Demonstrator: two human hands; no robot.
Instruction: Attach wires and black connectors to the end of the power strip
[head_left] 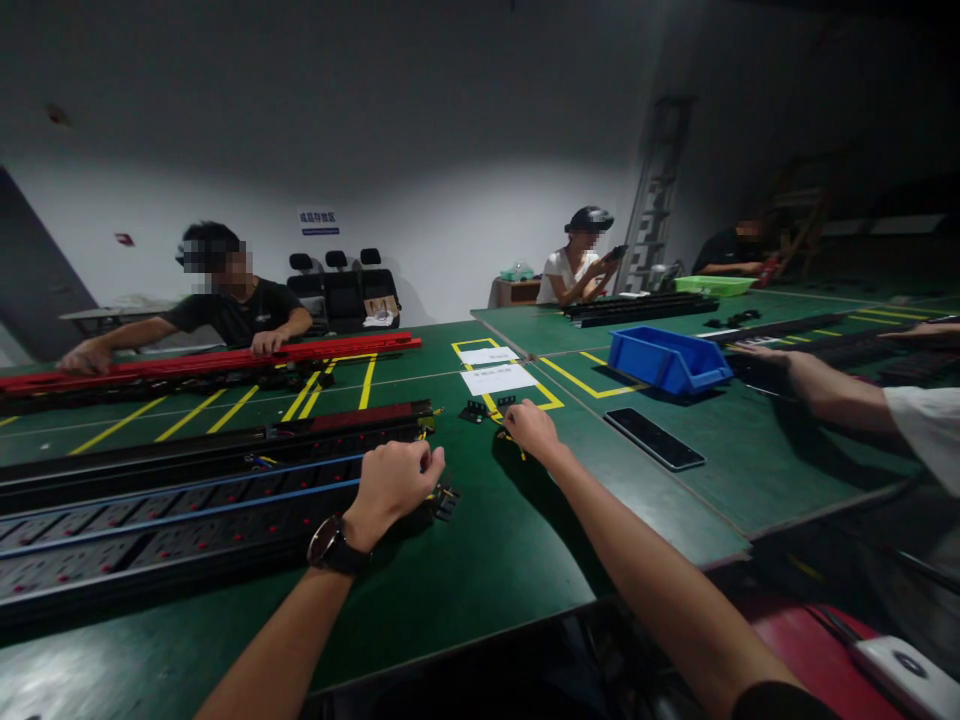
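My left hand (397,485) is curled over the near end of a long black power-strip housing (217,520) with two blue lines along it. Its fingertips are hidden; a black multi-pronged piece (448,503) pokes out beneath them. To its right, my right hand (531,428) is closed low over the table, with thin yellow wires (523,454) showing at the fingertips. Just beyond those fingers lie small black connector parts (477,411). A dark watch (326,543) is on my left wrist.
White paper labels (498,378) and yellow tape mark the green table (480,570). A phone (655,438) and blue bin (667,360) are at right, near another person's arm (832,385). Across the table, a person handles a red rail (337,350); others sit farther back.
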